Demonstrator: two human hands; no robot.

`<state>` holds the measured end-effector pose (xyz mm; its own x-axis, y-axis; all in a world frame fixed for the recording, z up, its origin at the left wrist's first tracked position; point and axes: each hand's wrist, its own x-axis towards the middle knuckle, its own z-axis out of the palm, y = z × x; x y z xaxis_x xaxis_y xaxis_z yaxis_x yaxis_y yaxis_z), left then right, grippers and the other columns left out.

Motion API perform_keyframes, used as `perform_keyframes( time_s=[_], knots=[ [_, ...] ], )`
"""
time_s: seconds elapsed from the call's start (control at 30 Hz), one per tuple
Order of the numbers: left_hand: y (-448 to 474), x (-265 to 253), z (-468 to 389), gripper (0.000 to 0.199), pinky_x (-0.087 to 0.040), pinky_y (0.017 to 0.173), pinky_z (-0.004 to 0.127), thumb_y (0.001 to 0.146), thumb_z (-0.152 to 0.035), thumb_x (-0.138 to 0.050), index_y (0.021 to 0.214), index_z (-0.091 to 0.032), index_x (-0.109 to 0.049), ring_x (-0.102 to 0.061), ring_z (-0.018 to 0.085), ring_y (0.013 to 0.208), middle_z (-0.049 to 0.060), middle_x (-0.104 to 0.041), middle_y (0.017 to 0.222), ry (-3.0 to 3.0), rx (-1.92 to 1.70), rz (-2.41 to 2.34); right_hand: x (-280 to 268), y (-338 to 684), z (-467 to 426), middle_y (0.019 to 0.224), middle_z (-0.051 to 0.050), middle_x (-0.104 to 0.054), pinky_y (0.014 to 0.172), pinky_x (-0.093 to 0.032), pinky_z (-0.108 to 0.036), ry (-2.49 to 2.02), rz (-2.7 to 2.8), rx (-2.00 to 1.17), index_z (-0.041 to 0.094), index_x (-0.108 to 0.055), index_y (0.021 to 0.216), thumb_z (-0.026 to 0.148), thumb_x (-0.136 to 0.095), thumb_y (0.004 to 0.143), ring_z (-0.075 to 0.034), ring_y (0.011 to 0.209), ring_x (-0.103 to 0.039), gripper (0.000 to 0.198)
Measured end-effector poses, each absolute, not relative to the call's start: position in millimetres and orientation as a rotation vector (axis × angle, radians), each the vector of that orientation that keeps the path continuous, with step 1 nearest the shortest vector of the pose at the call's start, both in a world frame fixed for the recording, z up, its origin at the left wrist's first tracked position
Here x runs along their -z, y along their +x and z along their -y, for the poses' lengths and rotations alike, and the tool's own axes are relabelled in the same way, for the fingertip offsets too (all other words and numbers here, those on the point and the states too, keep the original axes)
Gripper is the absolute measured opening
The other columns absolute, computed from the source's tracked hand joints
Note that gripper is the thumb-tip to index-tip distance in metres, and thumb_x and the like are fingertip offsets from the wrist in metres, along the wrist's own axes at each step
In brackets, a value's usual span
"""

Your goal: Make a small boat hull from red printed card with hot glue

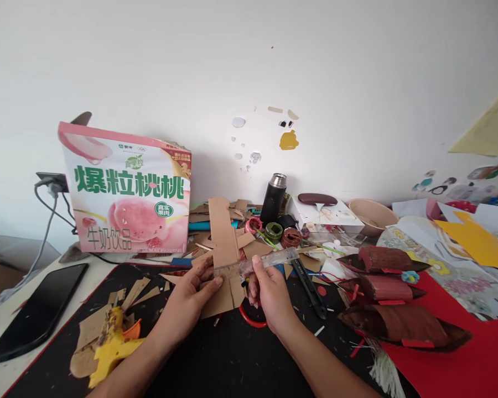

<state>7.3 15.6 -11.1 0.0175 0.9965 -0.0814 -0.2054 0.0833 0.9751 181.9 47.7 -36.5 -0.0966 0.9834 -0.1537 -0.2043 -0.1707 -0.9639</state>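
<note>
A long piece of brown cardboard [223,235], wider at its near end, is held up over the black mat. My left hand [188,296] grips its left edge, thumb on the front face. A clear ruler [280,257] lies slantwise across the cardboard. My right hand [271,296] pinches the ruler between thumb and fingers, close to the cardboard's right edge. Just below that hand shows a red ring-shaped handle [254,323], partly hidden. To the right rests a black utility knife [309,290].
A yellow glue gun [114,348] lies among cardboard scraps at left, near a black phone [37,312]. A drink carton [126,193] stands behind. Open paint jars [274,232] and a black flask [273,199] are at the back. Three brown model boats [415,326] sit at right.
</note>
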Motion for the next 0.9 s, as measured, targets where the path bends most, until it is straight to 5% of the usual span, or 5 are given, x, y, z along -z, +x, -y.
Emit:
perform_keyframes(
  time_s=[0.9],
  knots=[
    [11.8,9.5,-9.7,0.056,-0.045,0.118,0.051,0.086,-0.04,-0.078,0.137,-0.02,-0.064,-0.063,0.034,0.135,0.014,-0.071,0.142,1.156,-1.272,-1.057,41.8,184.6,-46.7,0.043,0.001,-0.046,0.036,-0.03,-0.021,-1.165,1.115,-1.451,0.02,-0.05,0.049,0.088,-0.055,0.085,-0.01,0.035,-0.048,0.077]
  ],
)
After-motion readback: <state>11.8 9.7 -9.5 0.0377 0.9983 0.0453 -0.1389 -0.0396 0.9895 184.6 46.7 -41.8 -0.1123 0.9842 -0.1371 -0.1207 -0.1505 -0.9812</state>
